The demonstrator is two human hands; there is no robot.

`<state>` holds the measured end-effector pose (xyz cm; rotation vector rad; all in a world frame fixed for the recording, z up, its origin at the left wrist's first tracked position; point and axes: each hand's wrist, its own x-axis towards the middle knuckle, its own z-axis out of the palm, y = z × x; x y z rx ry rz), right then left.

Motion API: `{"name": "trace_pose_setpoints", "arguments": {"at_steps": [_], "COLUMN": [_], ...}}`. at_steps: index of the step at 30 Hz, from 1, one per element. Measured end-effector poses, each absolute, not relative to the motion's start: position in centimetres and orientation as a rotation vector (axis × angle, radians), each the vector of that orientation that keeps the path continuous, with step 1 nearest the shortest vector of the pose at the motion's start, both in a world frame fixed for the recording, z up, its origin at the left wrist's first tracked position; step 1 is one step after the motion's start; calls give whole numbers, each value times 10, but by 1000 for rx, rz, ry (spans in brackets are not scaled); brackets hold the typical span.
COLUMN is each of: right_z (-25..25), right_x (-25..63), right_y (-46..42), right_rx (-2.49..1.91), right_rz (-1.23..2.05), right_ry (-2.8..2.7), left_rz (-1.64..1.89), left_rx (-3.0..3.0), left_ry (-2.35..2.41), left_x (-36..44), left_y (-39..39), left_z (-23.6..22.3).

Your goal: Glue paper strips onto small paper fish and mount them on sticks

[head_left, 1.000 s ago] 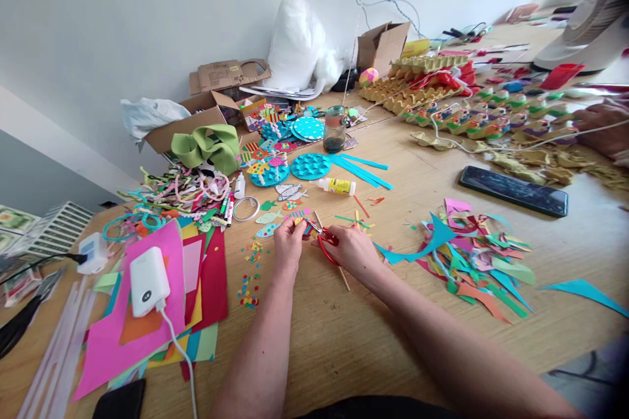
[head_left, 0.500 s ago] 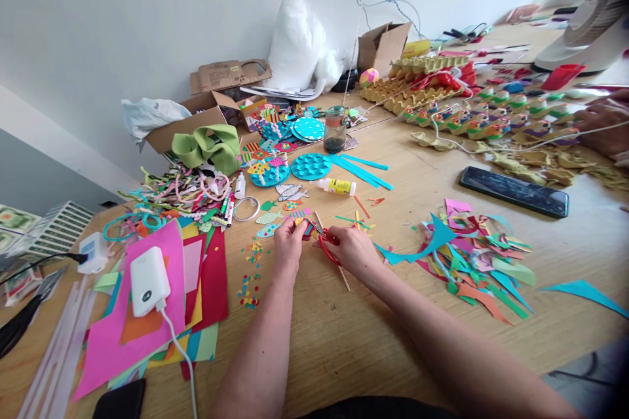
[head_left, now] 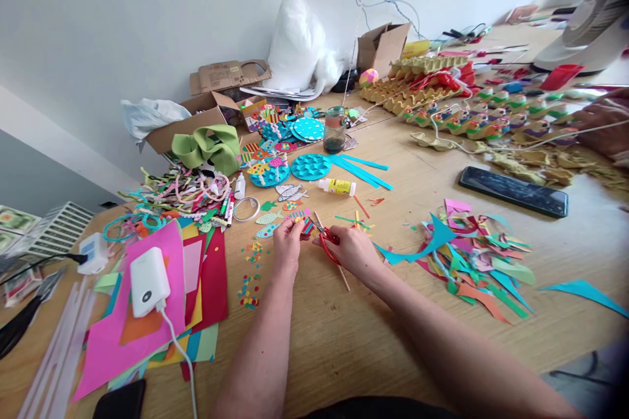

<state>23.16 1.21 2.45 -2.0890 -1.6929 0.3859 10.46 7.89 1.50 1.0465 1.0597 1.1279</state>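
At far left on a wooden table (head_left: 334, 347), a white power bank (head_left: 149, 281) lies on overlapping coloured paper sheets (head_left: 111, 357), with a heap of fuzzy craft stems (head_left: 183, 191) behind. Next come paper dots (head_left: 249, 292) and small paper fish (head_left: 269, 217), near the left hand (head_left: 287, 243), whose fingers pinch a striped paper piece (head_left: 307, 227). Just right, the right hand (head_left: 354, 250) has its fingers closed around red-handled scissors (head_left: 324, 245), blades towards the piece. A thin stick (head_left: 344, 280) passes under the scissors; beyond, a glue bottle (head_left: 338, 187) lies on its side and a glass jar (head_left: 335, 134) stands. Further right are paper scraps (head_left: 479, 255), a dark phone (head_left: 514, 191), egg cartons (head_left: 417, 97) and, at the edge, another person's hand (head_left: 605, 123).
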Motion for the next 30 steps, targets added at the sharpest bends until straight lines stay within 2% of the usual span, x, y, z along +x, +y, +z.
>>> {"name": "trace_pose_setpoints", "arguments": {"at_steps": [30], "right_z": [22], "right_x": [232], "right_y": [11], "right_rx": [-2001], "right_rz": [313], "right_ry": [-1806], "left_rz": [1114], "left_rx": [1186], "left_ry": [1136], "left_x": [102], "left_y": [79], "left_z": [16]}}
